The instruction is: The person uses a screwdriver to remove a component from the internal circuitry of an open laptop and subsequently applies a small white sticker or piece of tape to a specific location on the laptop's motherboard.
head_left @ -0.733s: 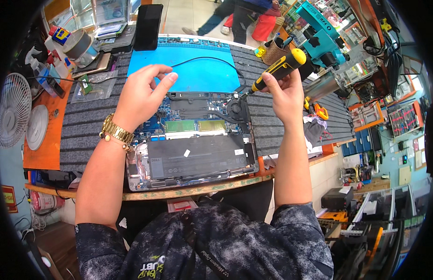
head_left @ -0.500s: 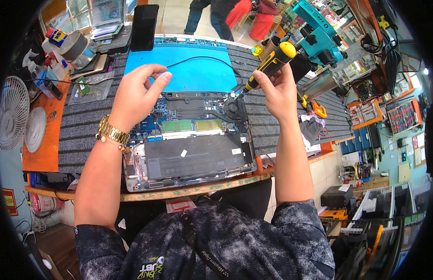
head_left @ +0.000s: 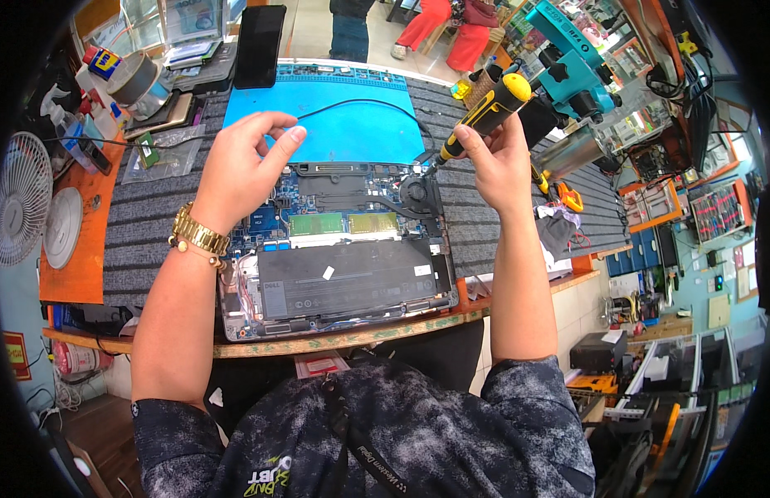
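Note:
An opened laptop base (head_left: 343,199) lies in front of me with its inner parts bare. Its dark battery (head_left: 348,280) fills the near half, and two memory modules (head_left: 316,223) sit just beyond. At the far right corner is a round cooling fan (head_left: 416,193). My right hand (head_left: 501,166) grips a yellow and black screwdriver (head_left: 484,112), tilted, its tip down at the fan's far right edge. Above the laptop's far left corner is my left hand (head_left: 248,166), thumb apart from bent fingers, holding nothing; whether it touches the laptop I cannot tell.
Behind the laptop lies a blue work mat (head_left: 352,137) with a black cable (head_left: 352,102) across it. A black phone (head_left: 260,47) stands at its far left corner. To the right is a teal microscope (head_left: 567,62); a white fan (head_left: 20,199) is far left. People stand beyond the bench.
Both hands and the screwdriver keep nearly the same place over the laptop. The view has shifted slightly, and the people in the background have moved.

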The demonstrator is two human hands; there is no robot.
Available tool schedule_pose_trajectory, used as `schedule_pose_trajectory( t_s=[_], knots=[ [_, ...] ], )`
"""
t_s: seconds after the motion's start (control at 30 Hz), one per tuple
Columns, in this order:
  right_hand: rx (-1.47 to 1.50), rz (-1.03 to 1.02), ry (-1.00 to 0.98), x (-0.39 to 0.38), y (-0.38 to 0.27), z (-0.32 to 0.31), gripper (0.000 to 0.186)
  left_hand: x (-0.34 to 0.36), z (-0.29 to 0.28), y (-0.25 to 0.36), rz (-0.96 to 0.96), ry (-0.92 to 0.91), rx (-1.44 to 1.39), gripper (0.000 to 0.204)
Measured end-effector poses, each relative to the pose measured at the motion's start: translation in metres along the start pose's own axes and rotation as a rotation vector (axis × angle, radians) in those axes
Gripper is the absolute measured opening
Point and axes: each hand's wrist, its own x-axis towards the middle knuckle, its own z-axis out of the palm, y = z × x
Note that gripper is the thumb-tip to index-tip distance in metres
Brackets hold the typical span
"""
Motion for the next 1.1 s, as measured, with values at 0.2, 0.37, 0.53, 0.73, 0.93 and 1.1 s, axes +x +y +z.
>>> schedule_pose_trajectory(
  t_s=[0.2, 0.37, 0.53, 0.73, 0.93, 1.1],
  knots=[
    [0.055, 0.006, 0.002, -0.001, 0.001, -0.001, 0.059, 0.0, 0.0, -0.001, -0.008, 0.003, 0.004, 0.041],
    [0.025, 0.003, 0.004, -0.003, 0.004, -0.003, 0.055, 0.001, 0.001, -0.002, -0.013, -0.004, 0.0, 0.04],
    [0.135, -0.06, 0.131, -0.005, 0.009, -0.022, 0.039, 0.001, -0.003, -0.001, 0.017, -0.039, 0.037, 0.035],
    [-0.636, 0.275, 0.053, -0.016, 0.005, -0.08, 0.043, 0.001, -0.002, -0.002, 0.072, -0.042, 0.059, 0.029],
    [-1.006, 0.447, -0.203, -0.049, 0.014, -0.074, 0.063, 0.0, 0.0, -0.001, 0.098, -0.052, 0.085, 0.024],
    [-1.143, 0.543, -0.145, -0.064, 0.014, -0.075, 0.068, 0.0, 0.0, -0.002, 0.101, -0.061, 0.085, 0.023]
  ],
)
